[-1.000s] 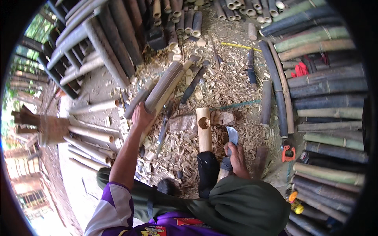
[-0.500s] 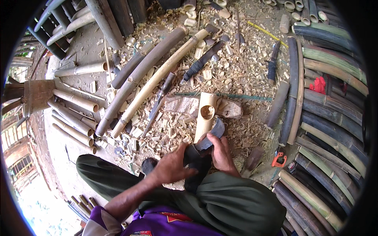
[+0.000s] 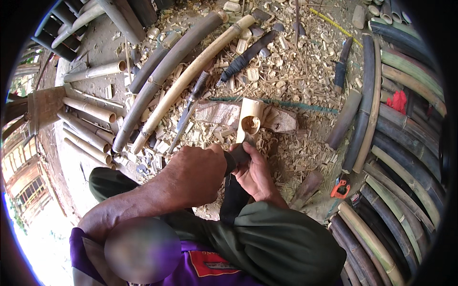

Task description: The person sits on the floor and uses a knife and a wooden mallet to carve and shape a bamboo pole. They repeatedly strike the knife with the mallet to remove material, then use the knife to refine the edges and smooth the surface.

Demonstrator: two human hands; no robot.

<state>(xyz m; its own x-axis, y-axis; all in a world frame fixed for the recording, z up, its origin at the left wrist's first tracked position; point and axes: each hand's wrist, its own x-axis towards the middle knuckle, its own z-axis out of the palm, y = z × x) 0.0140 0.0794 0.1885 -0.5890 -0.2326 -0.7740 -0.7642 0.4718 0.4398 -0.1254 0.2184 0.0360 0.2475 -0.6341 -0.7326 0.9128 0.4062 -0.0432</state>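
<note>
A short pale bamboo tube (image 3: 250, 119) with a hollow open end leans on a rough wooden block (image 3: 224, 114) amid wood chips. Just below it, both hands meet on a dark-handled blade tool (image 3: 237, 153). My left hand (image 3: 195, 172) is curled in a fist over the handle's near end. Next to it, my right hand (image 3: 256, 175) grips the same handle from the right. The blade's tip is hidden behind the tube's base. My knees in green trousers (image 3: 267, 238) sit under the hands.
Long bamboo poles (image 3: 167, 71) lie across the chip-strewn ground at upper left, beside shorter cut tubes (image 3: 90, 109). Stacked dark and green poles (image 3: 405, 157) curve along the right. A black-handled knife (image 3: 245, 56), a chisel-like tool (image 3: 191, 102) and an orange tool (image 3: 339, 189) lie nearby.
My left hand let go of the long poles at upper left and came back to the tool handle beside my right hand. The view has tilted down toward the tube.
</note>
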